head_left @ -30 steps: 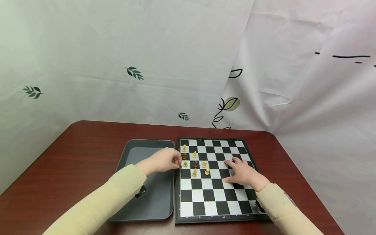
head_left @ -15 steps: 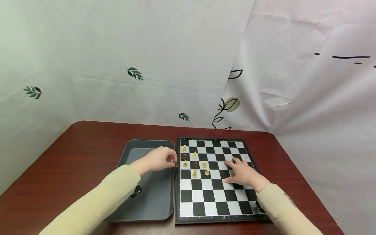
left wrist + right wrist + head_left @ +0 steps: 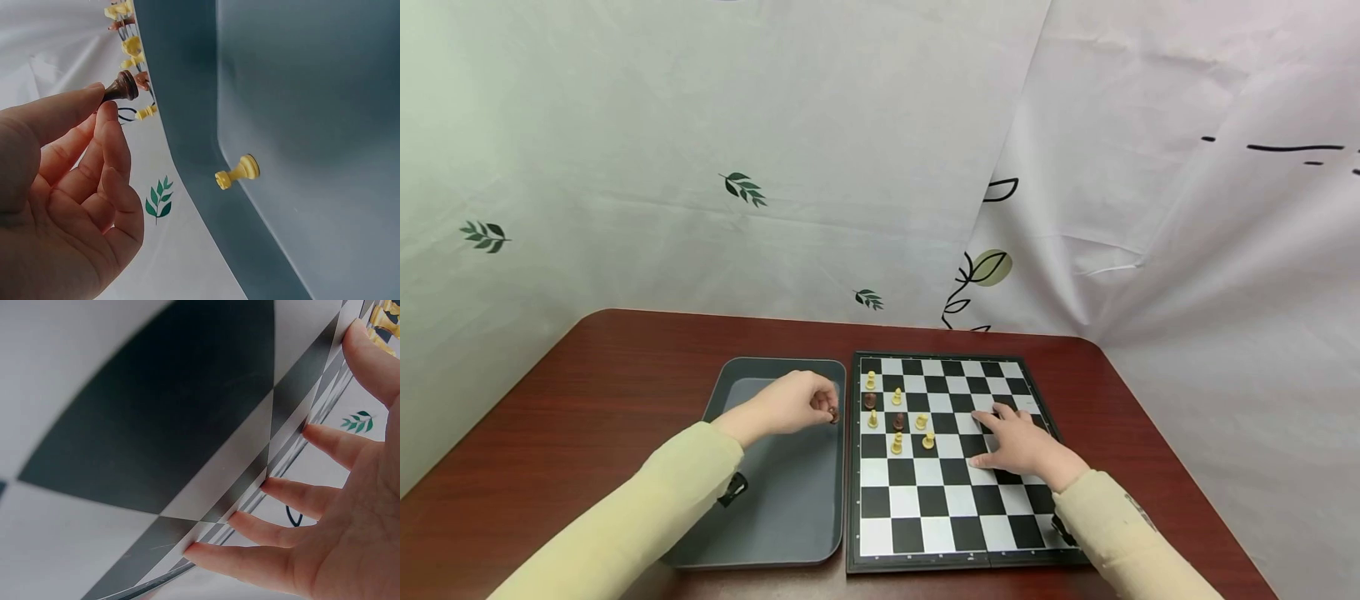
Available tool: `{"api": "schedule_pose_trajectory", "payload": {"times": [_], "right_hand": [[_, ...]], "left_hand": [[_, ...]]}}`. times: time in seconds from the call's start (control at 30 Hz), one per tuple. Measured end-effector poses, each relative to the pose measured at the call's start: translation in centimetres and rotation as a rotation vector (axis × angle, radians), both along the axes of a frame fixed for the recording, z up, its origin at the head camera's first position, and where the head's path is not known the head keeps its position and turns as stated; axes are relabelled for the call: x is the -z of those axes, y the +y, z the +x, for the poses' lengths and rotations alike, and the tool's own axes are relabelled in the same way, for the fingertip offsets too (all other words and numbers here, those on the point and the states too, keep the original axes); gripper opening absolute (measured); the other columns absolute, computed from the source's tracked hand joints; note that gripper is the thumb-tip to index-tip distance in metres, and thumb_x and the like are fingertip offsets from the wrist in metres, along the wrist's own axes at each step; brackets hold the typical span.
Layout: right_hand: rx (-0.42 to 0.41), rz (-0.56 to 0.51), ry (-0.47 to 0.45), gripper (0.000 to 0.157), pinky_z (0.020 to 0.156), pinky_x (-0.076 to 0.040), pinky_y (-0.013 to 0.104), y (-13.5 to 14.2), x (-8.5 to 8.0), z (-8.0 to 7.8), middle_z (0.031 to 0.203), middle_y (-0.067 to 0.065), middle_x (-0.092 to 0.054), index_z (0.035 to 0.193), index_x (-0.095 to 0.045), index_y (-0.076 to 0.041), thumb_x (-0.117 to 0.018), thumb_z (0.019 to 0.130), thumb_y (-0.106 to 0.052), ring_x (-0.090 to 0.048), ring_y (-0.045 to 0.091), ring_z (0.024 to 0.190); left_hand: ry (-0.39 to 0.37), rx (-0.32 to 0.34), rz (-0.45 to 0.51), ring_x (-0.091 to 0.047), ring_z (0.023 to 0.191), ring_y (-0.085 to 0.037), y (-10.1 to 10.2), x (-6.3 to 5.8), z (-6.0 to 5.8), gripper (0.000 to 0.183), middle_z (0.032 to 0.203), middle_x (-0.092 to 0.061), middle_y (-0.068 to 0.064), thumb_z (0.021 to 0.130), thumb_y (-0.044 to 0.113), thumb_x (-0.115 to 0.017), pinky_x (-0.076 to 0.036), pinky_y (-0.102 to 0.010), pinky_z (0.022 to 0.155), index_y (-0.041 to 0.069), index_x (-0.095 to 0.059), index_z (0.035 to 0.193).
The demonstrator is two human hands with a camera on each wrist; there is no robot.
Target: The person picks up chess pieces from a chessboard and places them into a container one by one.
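The person's left hand [image 3: 793, 402] pinches a dark chess piece [image 3: 127, 87] between thumb and fingers, its flared base clear of the grip, above the gray tray [image 3: 775, 517] and near that tray's right edge. The right hand [image 3: 1018, 442] is spread wide, its fingertips touching the right half of the chessboard [image 3: 970, 500].

Tray and board lie side by side on the desk [image 3: 587, 417], only a thin strip of wood between them; both far edges sit near the desk's far edge, and the board's far right corner lies toward the desk's far right corner. Inside the tray, a yellow rook [image 3: 240, 172] stands close to a side wall in the left wrist view.

Six yellow pieces [image 3: 897, 445] and two dark pieces [image 3: 869, 402] crowd the board's left edge, filling parts of the first three columns. In each of the first two columns a dark one stands with yellow neighbors before and behind it.

The left sleeve [image 3: 640, 508] crosses the tray's left edge and covers much of that side, including the near left corner. The right sleeve [image 3: 1123, 525] covers the board's near right corner. A pale cloth [image 3: 700, 100] printed with leaves hangs beyond the desk's far edge.
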State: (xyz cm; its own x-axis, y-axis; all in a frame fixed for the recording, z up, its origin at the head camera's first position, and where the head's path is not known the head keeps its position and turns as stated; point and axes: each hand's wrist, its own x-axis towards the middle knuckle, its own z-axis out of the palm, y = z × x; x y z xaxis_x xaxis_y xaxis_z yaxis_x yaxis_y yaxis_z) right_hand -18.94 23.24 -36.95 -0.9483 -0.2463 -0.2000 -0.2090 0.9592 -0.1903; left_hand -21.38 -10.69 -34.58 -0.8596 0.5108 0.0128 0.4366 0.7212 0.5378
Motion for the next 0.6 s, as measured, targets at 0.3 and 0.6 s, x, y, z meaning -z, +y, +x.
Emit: {"api": "schedule_pose_trajectory", "payload": {"times": [0.3, 0.6], "right_hand": [[0.002, 0.003, -0.003, 0.073, 0.090, -0.040, 0.061, -0.01, 0.04, -0.04, 0.140, 0.028, -0.038, 0.134, -0.051, -0.009, -0.077, 0.075, -0.042, -0.038, 0.053, 0.122], [0.001, 0.006, 0.000, 0.073, 0.089, -0.041, 0.061, -0.02, 0.06, -0.07, 0.140, 0.028, -0.039, 0.134, -0.051, -0.009, -0.077, 0.074, -0.042, -0.039, 0.053, 0.121]], "left_hand": [[0.010, -0.029, 0.002, -0.050, 0.065, -0.009, -0.79, 0.19, 0.11, 0.008, 0.071, -0.058, 0.004, 0.084, 0.003, -0.065, -0.043, -0.028, 0.061, 0.010, -0.064, 0.081], [0.007, -0.074, -0.015, -0.049, 0.064, -0.010, -1.01, 0.48, 0.02, 0.008, 0.070, -0.057, 0.003, 0.084, 0.003, -0.066, -0.042, -0.028, 0.061, 0.011, -0.064, 0.081]]}}
